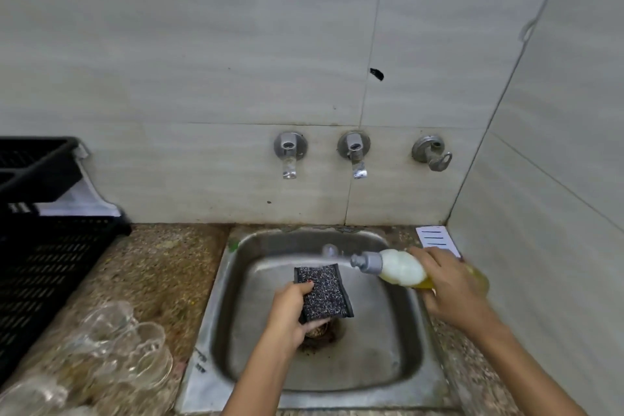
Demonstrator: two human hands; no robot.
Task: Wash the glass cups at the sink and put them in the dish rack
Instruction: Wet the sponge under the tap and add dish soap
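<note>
over the steel sink, the left hand is clamped on a dark speckled scrub sponge, held face up above the drain. the right hand is wrapped round a tilted dish soap bottle, its grey pump nozzle pointing toward the sponge; the spout is blurred. the glass cups sit clustered on the speckled counter left of the sink, near the black dish rack at the left edge.
</note>
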